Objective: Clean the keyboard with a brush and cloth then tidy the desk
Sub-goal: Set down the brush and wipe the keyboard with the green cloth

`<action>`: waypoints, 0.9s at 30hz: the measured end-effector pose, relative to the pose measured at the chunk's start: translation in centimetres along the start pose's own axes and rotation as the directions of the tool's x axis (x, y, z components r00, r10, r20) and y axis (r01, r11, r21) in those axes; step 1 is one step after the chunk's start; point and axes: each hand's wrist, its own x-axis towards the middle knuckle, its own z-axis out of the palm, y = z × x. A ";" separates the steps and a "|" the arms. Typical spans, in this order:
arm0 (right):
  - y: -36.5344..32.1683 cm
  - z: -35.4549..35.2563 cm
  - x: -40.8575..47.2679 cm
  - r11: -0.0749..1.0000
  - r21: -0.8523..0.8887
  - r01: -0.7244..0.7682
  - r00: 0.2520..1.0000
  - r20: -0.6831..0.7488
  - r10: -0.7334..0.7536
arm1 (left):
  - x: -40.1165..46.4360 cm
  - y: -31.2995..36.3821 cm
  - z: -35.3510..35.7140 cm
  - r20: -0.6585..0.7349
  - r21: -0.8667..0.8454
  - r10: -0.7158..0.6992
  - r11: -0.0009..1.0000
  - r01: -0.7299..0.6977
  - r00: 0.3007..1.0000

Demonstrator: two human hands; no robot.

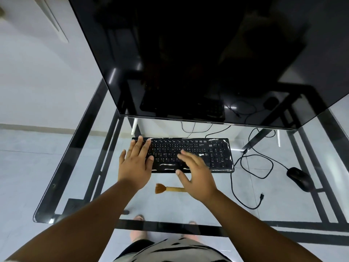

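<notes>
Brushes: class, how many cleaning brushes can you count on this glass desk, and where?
1. The brush lies on the glass desk in front of the keyboard, its handle end hidden under the right hand. No cloth shows.

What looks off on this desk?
The keyboard has white smears or scuffs along its front edge, spacebar row and right end. A loose cable snakes across the glass desk, its plug unconnected. The brush lies unheld.
</notes>
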 end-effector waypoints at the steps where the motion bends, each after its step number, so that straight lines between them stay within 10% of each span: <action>1: -0.9 -0.4 1.0 1.000 0.008 0.025 0.999 -0.029 -0.025 | 0.4 -0.1 -0.8 -0.023 -0.005 0.011 1.000 -0.011 1.000; 12: -15.6 -5.8 11.9 0.951 0.084 0.296 0.918 -0.301 -0.259 | 4.9 -3.8 -13.6 -0.377 0.023 0.083 0.996 -0.081 0.923; 27: -38.4 -9.5 27.2 0.803 -0.257 0.538 0.673 -0.442 -0.593 | 13.0 -14.0 -33.3 -0.680 0.082 0.053 0.997 0.004 0.731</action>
